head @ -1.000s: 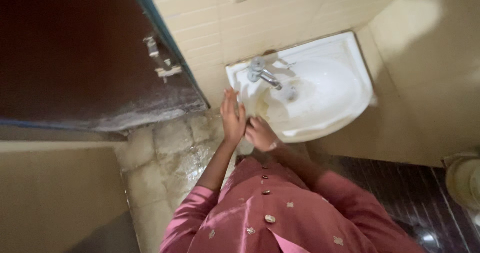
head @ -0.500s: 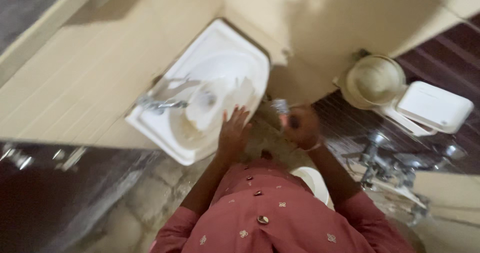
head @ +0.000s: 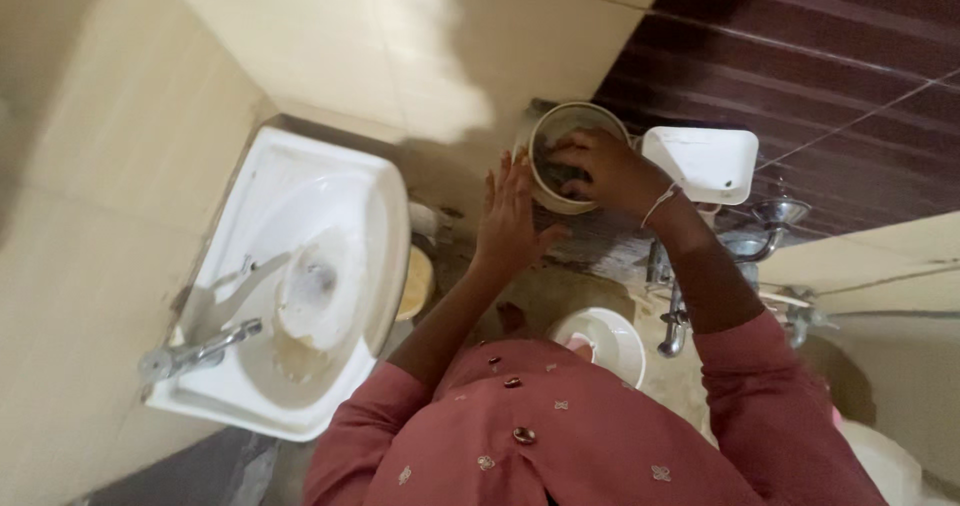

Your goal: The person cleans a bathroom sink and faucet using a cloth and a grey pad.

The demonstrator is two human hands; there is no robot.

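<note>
Grip: right hand [head: 608, 171] reaches into the mug [head: 570, 156], fingers curled over something dark inside; whether they clench it I cannot tell.
Left hand: left hand [head: 508, 218] is flat and spread, holding nothing, just beside the mug's near wall, perhaps touching it.
Mug: pale and round, mouth up toward the camera, standing low by the tiled wall, under the right hand's fingers.
Nearer hand: the right is already in the mug; the left waits at its side, toward the sink.
Long axis: none to speak of, since the mug is round; its open mouth faces the reaching hand.
Beside the grip: a white tub [head: 702, 162] sits just past the right wrist, away from the sink.
Below the right arm: a wall tap [head: 690, 296] with chrome pipes, near the forearm, the closest thing to knock.
Toward the body: a white bowl [head: 603, 342] on the wet floor.
Beyond the left hand: the sink [head: 300, 276], well apart, with its tap [head: 195, 351].
</note>
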